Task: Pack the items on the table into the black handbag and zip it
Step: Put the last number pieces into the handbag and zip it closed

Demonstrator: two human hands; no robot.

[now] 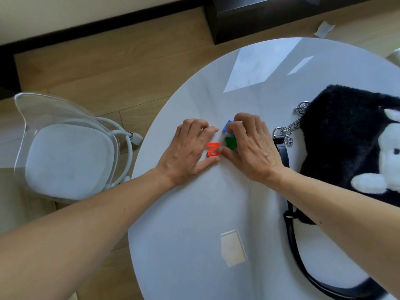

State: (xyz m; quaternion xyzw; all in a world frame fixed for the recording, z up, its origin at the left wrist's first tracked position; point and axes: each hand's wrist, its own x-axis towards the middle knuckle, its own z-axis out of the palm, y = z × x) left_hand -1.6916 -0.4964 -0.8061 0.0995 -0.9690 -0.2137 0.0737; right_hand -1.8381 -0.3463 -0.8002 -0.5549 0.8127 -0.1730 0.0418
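Early stage, judging from the layout. Three small pieces out on the white table, bunched mid-table between both hands: orange piece, green piece, blue piece. Nothing visibly packed. Black handbag lying flat at the right edge of the table, near the pieces but apart from them, chain and strap trailing toward the camera. Zip not visible, so open or closed cannot be told. Left to do: lift all three, drop into bag, zip.

Left hand low on the table, fingers relaxed and loosely spread, thumb and fingers bracketing orange piece without closing on it. Right hand with fingers curled down over blue and green pieces, thumb tip beside orange piece — true pinch or just raking together, cannot tell.
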